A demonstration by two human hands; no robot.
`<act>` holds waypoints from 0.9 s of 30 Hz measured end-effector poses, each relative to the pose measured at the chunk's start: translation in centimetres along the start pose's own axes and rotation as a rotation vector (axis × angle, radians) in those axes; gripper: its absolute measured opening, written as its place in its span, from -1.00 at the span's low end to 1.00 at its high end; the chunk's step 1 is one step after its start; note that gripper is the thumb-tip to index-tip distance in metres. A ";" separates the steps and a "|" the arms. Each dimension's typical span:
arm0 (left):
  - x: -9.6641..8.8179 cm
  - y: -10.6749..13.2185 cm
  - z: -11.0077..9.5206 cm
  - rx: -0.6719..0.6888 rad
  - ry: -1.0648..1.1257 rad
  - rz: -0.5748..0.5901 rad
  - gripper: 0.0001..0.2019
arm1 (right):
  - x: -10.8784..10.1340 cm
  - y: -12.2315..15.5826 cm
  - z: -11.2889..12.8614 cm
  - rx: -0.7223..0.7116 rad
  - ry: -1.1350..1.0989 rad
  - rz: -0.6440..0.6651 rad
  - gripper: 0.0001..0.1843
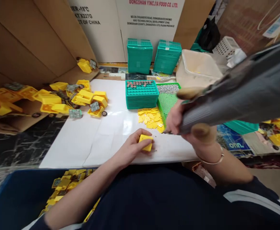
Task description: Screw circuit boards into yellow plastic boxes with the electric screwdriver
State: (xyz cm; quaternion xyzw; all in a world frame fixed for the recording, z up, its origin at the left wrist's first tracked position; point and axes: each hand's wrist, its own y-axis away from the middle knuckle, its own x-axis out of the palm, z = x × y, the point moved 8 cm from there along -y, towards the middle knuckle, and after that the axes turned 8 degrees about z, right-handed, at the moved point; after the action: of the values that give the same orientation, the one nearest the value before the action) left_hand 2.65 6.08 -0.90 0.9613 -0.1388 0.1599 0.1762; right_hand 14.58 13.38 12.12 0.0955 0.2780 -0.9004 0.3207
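My left hand (133,144) is closed around a small yellow plastic case (146,142) just above the white work surface (103,143). In my right hand (174,117) is a large, dark grey, tape-wrapped electric screwdriver (228,95), partly blurred. Its thin tip points down and left, a little right of the case and apart from it. Beyond the two hands lies a heap of flat yellow plastic pieces (150,118). A bright green tray (168,102) beside the heap holds many small silvery screws (168,88).
A stack of teal trays (142,100) carries small copper-coloured parts. Yellow cases with wires and circuit boards (82,97) pile up at left. A blue bin (17,191) holds more at lower left. Two teal stacks (140,57) and a whitish tub (199,68) stand behind.
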 end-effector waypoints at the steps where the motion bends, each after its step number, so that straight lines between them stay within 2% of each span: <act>1: -0.6 1.6 -0.7 -0.026 -0.147 0.050 -0.85 | -1.0 0.2 0.4 -0.024 -0.062 -0.047 -0.44; 3: -1.8 5.1 -1.3 -0.108 -0.420 0.213 -0.88 | -3.7 0.7 0.2 -0.045 -0.126 -0.236 -0.58; 4: -2.9 6.8 -1.6 -0.137 -0.513 0.243 -0.87 | -5.1 1.0 -0.3 -0.043 -0.111 -0.343 -0.62; 5: -4.4 8.1 -2.0 -0.141 -0.594 0.222 -0.86 | -6.1 1.2 -0.9 -0.044 -0.085 -0.419 -0.65; 7: -8.1 9.4 -3.3 -0.098 -0.742 0.049 -0.80 | -7.6 1.4 -2.0 -0.058 -0.007 -0.515 -0.66; 9: -11.8 9.5 -5.5 0.050 -0.928 -0.260 -0.78 | -8.7 1.7 -2.2 -0.118 0.142 -0.615 -0.62; 10: -13.3 9.4 -6.9 0.137 -1.037 -0.434 -0.79 | -9.2 2.2 -1.6 -0.180 0.234 -0.689 -0.60; 11: -14.4 9.0 -7.8 0.199 -1.146 -0.551 -0.79 | -9.4 2.9 -0.7 -0.258 0.329 -0.772 -0.57; 12: -15.1 8.5 -8.6 0.244 -1.248 -0.641 -0.79 | -9.4 3.7 0.6 -0.355 0.428 -0.853 -0.55; 13: -15.8 7.6 -9.0 0.248 -1.330 -0.677 -0.78 | -8.8 4.5 2.0 -0.476 0.525 -0.899 -0.51; 14: -16.3 6.8 -9.2 0.252 -1.364 -0.689 -0.78 | -7.6 4.9 3.4 -0.591 0.606 -0.875 -0.48; 15: -16.8 6.0 -9.3 0.248 -1.390 -0.683 -0.77 | -6.0 4.6 4.3 -0.673 0.658 -0.763 -0.46; 17: -17.5 5.1 -9.3 0.252 -1.419 -0.681 -0.75 | -1.8 2.6 4.6 -0.684 0.661 -0.377 -0.54; 18: -17.7 4.9 -9.2 0.256 -1.441 -0.685 -0.74 | 0.8 1.0 3.6 -0.596 0.613 -0.141 -0.62; 20: -17.7 4.9 -8.9 0.267 -1.491 -0.702 -0.74 | 5.4 -1.9 0.8 -0.383 0.531 0.107 -0.81; 22: -17.6 5.1 -8.6 0.282 -1.528 -0.714 -0.74 | 10.6 -4.7 -2.4 -0.235 0.513 0.351 -0.80; 24: -17.5 5.4 -8.4 0.291 -1.520 -0.718 -0.74 | 14.7 -7.2 -5.7 -0.072 0.553 0.498 -0.76; 27: -17.5 5.9 -8.0 0.280 -1.481 -0.681 -0.72 | 18.6 -9.6 -9.1 0.107 0.625 0.587 -0.75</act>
State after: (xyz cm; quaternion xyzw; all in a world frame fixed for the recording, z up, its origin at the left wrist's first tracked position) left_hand -17.26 7.51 1.66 0.8203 0.1013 -0.5612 -0.0433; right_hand -5.98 14.89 2.32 0.4552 0.2759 -0.7118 0.4583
